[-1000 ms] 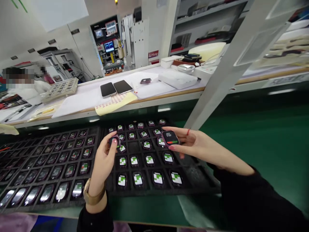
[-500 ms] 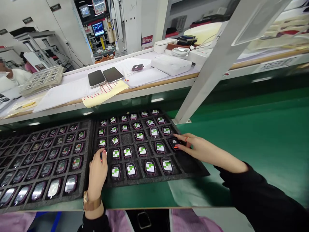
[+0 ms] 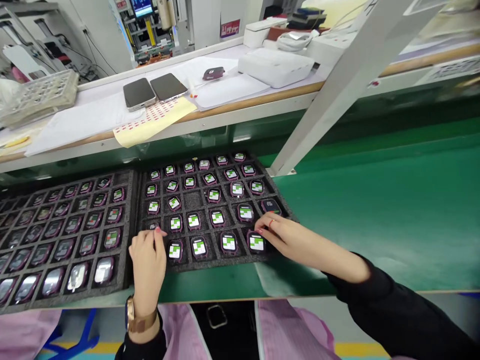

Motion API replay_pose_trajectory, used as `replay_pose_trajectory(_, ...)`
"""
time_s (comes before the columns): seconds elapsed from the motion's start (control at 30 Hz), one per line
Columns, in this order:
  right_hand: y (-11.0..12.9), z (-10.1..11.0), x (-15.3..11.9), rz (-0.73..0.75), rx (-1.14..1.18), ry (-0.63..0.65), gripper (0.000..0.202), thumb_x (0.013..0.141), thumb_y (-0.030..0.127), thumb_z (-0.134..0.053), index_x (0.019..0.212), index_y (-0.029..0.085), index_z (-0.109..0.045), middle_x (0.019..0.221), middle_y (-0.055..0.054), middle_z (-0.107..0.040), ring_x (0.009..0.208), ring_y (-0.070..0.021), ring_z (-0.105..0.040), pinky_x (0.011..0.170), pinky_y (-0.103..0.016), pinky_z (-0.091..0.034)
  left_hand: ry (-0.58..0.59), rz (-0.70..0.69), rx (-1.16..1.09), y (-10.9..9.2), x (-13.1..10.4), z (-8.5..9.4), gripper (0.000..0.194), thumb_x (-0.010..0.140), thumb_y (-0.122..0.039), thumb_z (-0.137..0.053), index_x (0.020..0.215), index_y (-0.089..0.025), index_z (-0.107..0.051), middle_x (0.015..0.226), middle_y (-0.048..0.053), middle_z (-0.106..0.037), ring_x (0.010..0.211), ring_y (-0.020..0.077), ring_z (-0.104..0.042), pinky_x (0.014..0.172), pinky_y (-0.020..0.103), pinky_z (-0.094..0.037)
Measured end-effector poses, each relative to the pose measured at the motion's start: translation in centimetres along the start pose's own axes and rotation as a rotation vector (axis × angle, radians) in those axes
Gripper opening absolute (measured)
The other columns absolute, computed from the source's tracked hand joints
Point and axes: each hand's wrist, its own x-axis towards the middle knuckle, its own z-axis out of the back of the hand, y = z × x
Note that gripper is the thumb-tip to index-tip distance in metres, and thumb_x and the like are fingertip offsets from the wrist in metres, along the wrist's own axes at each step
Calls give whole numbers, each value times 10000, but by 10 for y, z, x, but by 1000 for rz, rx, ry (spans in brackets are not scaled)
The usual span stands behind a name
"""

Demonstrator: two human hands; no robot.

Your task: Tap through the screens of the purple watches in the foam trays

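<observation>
A black foam tray (image 3: pixel 193 201) holds several purple-cased smartwatches, most with green-and-white screens lit. My left hand (image 3: pixel 148 255) is over its left column, fingers curled at the lower edge of a dark-screened smartwatch (image 3: pixel 153 226), which they partly hide. My right hand (image 3: pixel 287 237) pinches the upper edge of a lit smartwatch (image 3: pixel 257 242) in the front row, near the right end. Just above that hand lies another smartwatch (image 3: pixel 270 206) with a dark screen. The tray's front right cell is mostly hidden by my right hand.
A second foam tray (image 3: pixel 129 225) with mostly dark-screened watches adjoins on the left. Behind, a raised shelf (image 3: pixel 210 114) bears two phones (image 3: pixel 153 91), a yellow sticker sheet (image 3: pixel 153 122), a loose watch (image 3: pixel 213 73) and a white box (image 3: pixel 275 67). A slanted metal post (image 3: pixel 318 110) stands behind the tray.
My right hand has moved from the dark-screened watch at the right edge to the lit front-row watch. My left hand stays at the left column. The camera view has tilted down.
</observation>
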Motion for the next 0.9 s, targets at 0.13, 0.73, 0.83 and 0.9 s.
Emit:
replay_pose_trajectory(0.13,1,1,-6,-104,156,123,348,1063,474,-281,1000,220,-510,753,-11,-578,691,-221,-597,728,-368,-475,145,-119,35,-4,-10,4,377,1029,-360,-406,975,-172,-729,957,99,-645,904,288,-560,876,466,-438)
replay_pose_trajectory(0.73,14,3,3,-492,927,3,424,1020,509,-527,1237,144,-538,916,-133,-661,752,-248,-668,459,-244,-539,439,51,-410,16,-19,26,296,1018,-413,-358,1018,-249,-605,1073,43,-618,1081,226,-559,1009,410,-411)
replay_pose_trajectory(0.83,21,3,10,-427,1033,10,413,1078,507,-431,1243,142,-529,1028,-175,-661,731,-215,-601,387,-196,-450,494,58,-453,17,-16,29,278,1000,-429,-407,1014,-248,-618,1054,36,-639,1023,214,-601,962,383,-434)
replay_pose_trajectory(0.9,25,3,15,-380,1084,40,449,1074,548,-438,1229,140,-545,1073,-189,-656,705,-198,-565,382,-184,-433,500,46,-488,14,-13,28,257,986,-420,-448,991,-238,-631,1037,33,-666,987,200,-628,925,350,-454)
